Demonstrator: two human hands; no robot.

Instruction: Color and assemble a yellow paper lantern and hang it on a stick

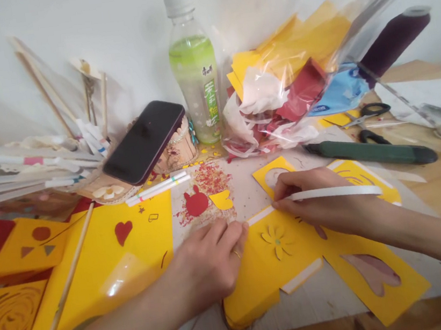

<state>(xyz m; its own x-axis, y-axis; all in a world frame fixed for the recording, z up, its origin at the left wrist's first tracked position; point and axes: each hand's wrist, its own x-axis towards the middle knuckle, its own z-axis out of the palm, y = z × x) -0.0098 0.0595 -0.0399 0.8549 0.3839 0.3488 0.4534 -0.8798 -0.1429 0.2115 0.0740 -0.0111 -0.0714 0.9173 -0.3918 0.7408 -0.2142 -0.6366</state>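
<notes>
1. The left hand is pressing flat on the yellow card, fingers together, at its upper left corner.
2. The right hand is pinching a white strip along the card's top edge.
3. The flower cutout is already made; the strip is lying only partly stuck down, the rest lifting free over the tabletop.

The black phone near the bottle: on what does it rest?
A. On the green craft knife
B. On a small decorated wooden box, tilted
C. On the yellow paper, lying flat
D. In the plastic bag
B: the black phone lies tilted across the top of a small decorated wooden box, left of the green drink bottle, apart from both hands.
</notes>
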